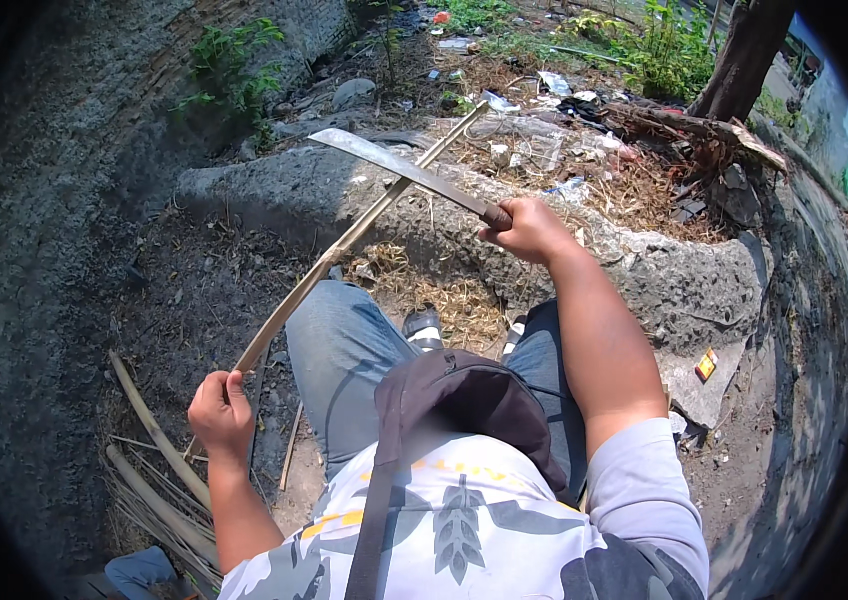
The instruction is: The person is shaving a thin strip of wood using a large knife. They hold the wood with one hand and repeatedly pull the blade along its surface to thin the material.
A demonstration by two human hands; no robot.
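My left hand [221, 412] is closed around the near end of a long split bamboo strip [329, 258], which slants up and away to the right. In my right hand [530, 229] is the wooden handle of a machete [384, 160]. Its broad metal blade points left and crosses the strip in its far half. Whether the edge bites into the bamboo or only rests against it, I cannot tell. The strip passes above my left knee.
A low rough concrete ledge [684, 275] runs in front of my feet, with litter and dry straw behind it. Curved pale stalks [159, 425] lie at my left. A textured wall [54, 250] rises on the left; a tree trunk [744, 60] stands far right.
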